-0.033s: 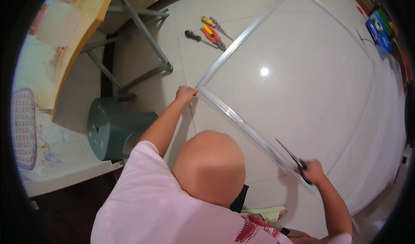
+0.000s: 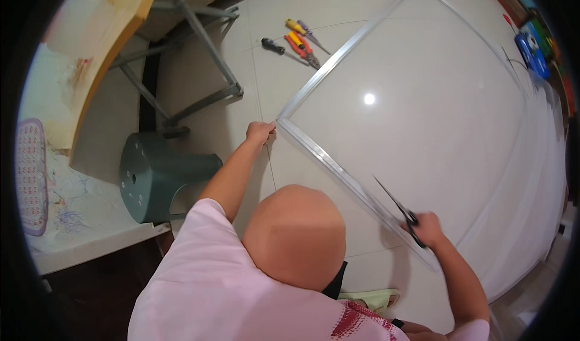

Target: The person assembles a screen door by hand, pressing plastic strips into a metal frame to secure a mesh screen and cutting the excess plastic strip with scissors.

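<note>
Two bare hands are working along a silver frame [image 2: 318,152] that is lying on the pale tiled floor [image 2: 356,253], stretching from the middle of the picture to its upper right. The left hand [image 2: 261,133], left of centre, is curling its fingers in beside the frame's near-left corner; whether they are pinching anything I cannot tell. The right hand [image 2: 429,229], right of and below centre, is grasping a pair of black-handled scissors [image 2: 411,218] over the frame's lower bar, and the blades are pointing toward the upper left. White see-through cloth [image 2: 524,205] is spreading in folds at the right edge. At upper centre, a black screwdriver [image 2: 273,46], red-and-yellow pliers [image 2: 301,48] and a yellow screwdriver [image 2: 296,27] are lying outside the frame. A green stool [image 2: 144,181] is standing at left, beside a marked white table [image 2: 99,232].
</note>
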A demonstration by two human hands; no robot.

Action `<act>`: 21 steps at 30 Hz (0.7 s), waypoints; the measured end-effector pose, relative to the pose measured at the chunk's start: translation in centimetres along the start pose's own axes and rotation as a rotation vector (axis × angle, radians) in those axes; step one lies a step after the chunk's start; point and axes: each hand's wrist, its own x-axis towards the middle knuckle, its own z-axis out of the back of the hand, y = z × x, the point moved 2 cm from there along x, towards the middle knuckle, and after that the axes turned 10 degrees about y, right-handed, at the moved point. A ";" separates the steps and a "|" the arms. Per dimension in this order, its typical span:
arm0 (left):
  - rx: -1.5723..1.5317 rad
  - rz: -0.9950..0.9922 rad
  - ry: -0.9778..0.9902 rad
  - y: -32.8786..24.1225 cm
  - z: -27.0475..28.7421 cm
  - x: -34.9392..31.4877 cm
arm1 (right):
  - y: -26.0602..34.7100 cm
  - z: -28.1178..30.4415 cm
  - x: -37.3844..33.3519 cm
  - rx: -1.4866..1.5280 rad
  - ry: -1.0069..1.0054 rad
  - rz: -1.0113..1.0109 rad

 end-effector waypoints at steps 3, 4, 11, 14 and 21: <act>-0.532 0.120 0.080 1.2 -1.8 0.9 | 9.8 1.3 8.6 0.127 -0.090 -0.004; -0.679 0.179 0.096 1.8 -2.2 0.8 | 13.5 1.4 10.5 0.178 -0.065 -0.017; -0.444 -0.144 -0.428 2.4 -0.6 3.6 | 22.4 1.0 14.6 0.190 -0.132 -0.090; -0.419 -0.012 -0.371 2.0 -1.1 3.8 | 21.5 1.1 15.3 0.137 -0.166 -0.168; -0.618 -0.028 -0.264 2.6 -2.0 3.0 | 18.2 -1.7 15.7 0.061 -0.215 -0.294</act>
